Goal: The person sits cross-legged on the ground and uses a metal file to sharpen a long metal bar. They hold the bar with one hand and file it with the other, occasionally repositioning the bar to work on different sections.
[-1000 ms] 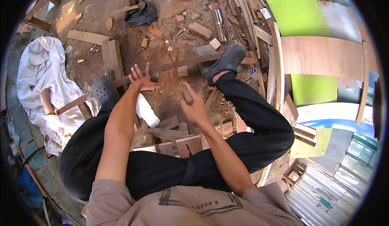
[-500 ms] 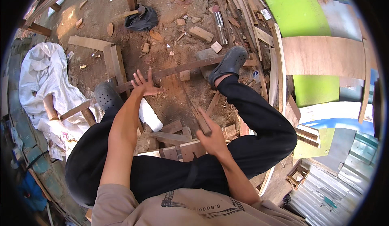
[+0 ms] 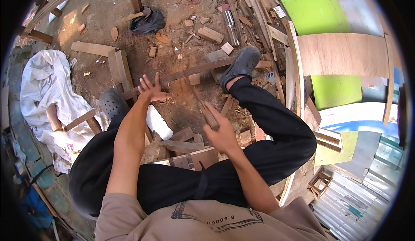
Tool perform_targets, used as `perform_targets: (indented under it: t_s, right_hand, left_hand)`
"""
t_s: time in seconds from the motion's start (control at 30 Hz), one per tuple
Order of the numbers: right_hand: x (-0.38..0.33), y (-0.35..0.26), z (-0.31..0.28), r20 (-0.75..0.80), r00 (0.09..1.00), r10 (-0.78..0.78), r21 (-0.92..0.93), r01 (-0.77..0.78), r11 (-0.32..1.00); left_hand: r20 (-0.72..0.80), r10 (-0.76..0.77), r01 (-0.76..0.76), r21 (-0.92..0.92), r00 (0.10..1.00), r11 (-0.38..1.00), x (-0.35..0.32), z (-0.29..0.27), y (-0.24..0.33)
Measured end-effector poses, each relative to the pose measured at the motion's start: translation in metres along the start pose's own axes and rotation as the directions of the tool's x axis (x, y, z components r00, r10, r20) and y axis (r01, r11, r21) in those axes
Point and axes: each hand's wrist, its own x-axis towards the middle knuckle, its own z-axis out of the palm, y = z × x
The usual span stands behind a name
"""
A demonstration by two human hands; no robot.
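A long, narrow wooden strip runs across in front of me, low over the dirt. My left hand lies on it with the fingers spread. In my right hand is a handsaw, gripped by its wooden handle. Its thin blade, seen nearly edge-on, points away from me and its far end meets the strip to the right of my left hand. My right shoe rests at the strip's right part, my left shoe beside its left part.
Wood offcuts lie scattered ahead, with a hammer on a black plastic bag. A white sheet is bunched at left, and white foam sits between my legs. Long boards and green panels line the right.
My right hand has pushed the handsaw forward and slightly left along its stroke, so the blade reaches further past the strip. My left hand stays on the strip.
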Motion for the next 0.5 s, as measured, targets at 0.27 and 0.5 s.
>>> perform_targets:
  t_s: [0.27,0.5]
  right_hand:
    - [0.008,0.006,0.018,0.054,0.997,0.061,-0.002,-0.061,0.998]
    - [-0.102,-0.036,-0.04,-0.028,0.985,0.168,0.17,-0.161,0.972]
  left_hand:
    - [-0.052,-0.014,0.014,-0.01,0.999,1.0,-0.006,-0.003,-0.02]
    - [-0.095,0.003,-0.004,-0.015,0.996,1.0,0.005,0.003,0.0]
